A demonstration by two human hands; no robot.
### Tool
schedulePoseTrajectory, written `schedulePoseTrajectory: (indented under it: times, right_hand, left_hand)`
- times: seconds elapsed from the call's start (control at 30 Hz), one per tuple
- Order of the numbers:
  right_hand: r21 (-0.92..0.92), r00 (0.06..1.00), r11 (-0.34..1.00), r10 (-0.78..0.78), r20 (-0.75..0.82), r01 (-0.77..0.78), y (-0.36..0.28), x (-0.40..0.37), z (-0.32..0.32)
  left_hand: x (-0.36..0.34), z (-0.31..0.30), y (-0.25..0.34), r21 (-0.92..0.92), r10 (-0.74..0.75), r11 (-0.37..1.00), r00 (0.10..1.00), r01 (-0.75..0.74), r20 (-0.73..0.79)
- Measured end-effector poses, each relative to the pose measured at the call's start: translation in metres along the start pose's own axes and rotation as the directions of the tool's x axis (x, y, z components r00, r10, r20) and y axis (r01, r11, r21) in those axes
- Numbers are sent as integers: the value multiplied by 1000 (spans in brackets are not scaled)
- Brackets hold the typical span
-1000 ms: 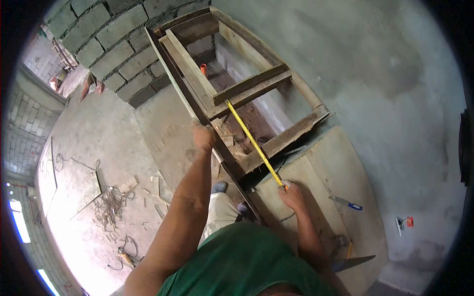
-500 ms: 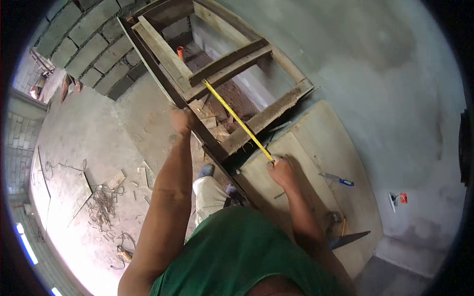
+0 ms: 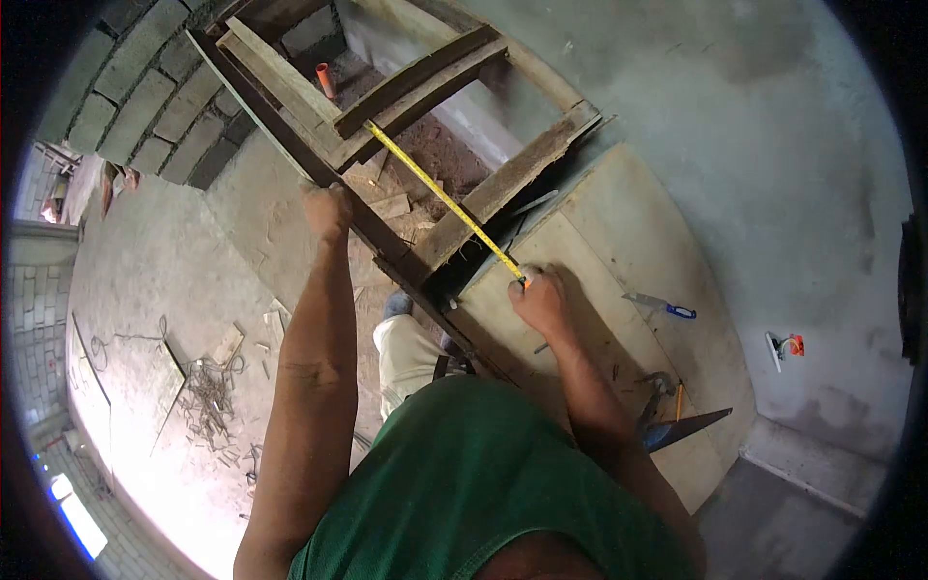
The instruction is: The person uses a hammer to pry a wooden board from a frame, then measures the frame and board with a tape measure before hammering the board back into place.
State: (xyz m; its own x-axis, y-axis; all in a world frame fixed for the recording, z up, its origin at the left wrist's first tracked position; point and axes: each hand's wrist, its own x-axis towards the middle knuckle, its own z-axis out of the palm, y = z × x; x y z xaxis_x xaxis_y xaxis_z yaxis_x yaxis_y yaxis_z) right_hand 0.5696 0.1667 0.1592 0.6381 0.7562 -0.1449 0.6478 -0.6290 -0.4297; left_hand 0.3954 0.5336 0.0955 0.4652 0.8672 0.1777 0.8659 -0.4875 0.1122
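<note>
My right hand (image 3: 543, 302) is closed round the case end of a tape measure, above a plywood panel (image 3: 590, 280). The yellow blade of the tape measure (image 3: 433, 188) runs out over the openings of a wooden frame (image 3: 512, 193), and its far end meets a crosspiece. My left hand (image 3: 329, 210) is wrapped over the long side board (image 3: 377, 229) of that frame. On the plywood lie a blue-handled knife (image 3: 661, 305), a handsaw (image 3: 686, 428), a pencil (image 3: 679, 401) and a hammer (image 3: 657, 391), partly hidden by my forearm.
A concrete block wall (image 3: 135, 101) stands at the upper left, and a grey plastered wall (image 3: 773, 193) rises on the right. An orange pipe (image 3: 326, 80) sticks up inside the frame. Scrap wood and a heap of thin offcuts (image 3: 206, 398) lie on the floor.
The whole view has shifted slightly, so frame and tape appear further up and left. Both hands keep their holds, and the tape stays stretched between the same places.
</note>
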Motion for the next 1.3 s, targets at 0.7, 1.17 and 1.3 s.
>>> schedulePoseTrajectory:
  times: [0.7,1.17,1.3]
  right_hand:
    - [-22,996,999,47,80,-45,-17,1,-14]
    - [-25,995,996,86,55,-84,-29,-4,-25]
    - [-48,1000,998,27,15,-26,-6,0,-6]
  left_hand:
    - [4,25,-8,-27,-76,997,997,77,29]
    - [5,12,-2,-187,-110,974,990,124,86]
    - [7,34,-13,-38,27,999,997,-30,-67]
